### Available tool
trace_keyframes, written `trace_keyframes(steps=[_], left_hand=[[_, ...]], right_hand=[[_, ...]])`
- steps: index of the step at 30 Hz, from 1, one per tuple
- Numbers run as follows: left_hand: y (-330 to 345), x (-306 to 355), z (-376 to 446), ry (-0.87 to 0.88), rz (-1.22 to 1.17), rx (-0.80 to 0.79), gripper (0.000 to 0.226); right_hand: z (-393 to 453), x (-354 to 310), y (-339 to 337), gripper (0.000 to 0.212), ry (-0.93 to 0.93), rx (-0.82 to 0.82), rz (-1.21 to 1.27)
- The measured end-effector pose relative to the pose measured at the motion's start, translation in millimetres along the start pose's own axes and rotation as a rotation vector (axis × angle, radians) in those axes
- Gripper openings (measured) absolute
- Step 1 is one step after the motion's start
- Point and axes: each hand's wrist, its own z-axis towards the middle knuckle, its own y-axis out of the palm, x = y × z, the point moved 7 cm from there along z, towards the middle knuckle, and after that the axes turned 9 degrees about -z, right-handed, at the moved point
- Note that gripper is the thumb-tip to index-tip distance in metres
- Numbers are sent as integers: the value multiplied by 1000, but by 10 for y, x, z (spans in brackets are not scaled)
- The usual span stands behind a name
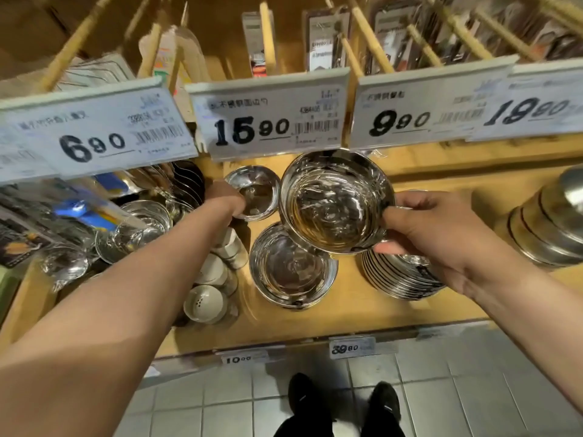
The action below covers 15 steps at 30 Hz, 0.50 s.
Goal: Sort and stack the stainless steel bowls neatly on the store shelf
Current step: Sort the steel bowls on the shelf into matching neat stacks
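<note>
Head view: right hand (441, 234) pinches the rim of a large steel bowl (336, 201), held tilted above a bowl stack (291, 268) on the wooden shelf (362, 304); left hand (225, 197) grips the rim of a small bowl (255, 192) farther back; its finger pose cannot be told.

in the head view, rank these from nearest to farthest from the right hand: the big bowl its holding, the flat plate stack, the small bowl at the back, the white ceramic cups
1. big bowl, held at its rim by the right hand
2. flat plate stack, just under that hand
3. small bowl, beyond the big bowl, at the left hand
4. white ceramic cups, far left and nearer the shelf's front edge

The last two are fairly close to call.
</note>
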Motion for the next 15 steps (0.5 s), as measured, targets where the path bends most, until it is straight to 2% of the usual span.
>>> trace_keyframes(steps=[3, 7, 10, 13, 15], left_hand=[[-16, 28, -17, 5, 42, 22, 19], [74, 75, 40, -17, -96, -10, 19], [180, 156, 16, -47, -263, -140, 28], [149, 148, 17, -117, -469, -92, 13], [95, 144, -7, -92, -566, -59, 23]], right_hand=[[-7, -43, -1, 18, -18, 8, 2], [-27, -81, -35, 18, -36, 16, 8], [-40, -87, -103, 17, -33, 33, 16], [-39, -79, -169, 16, -23, 38, 33], [-32, -77, -229, 16, -20, 45, 33]])
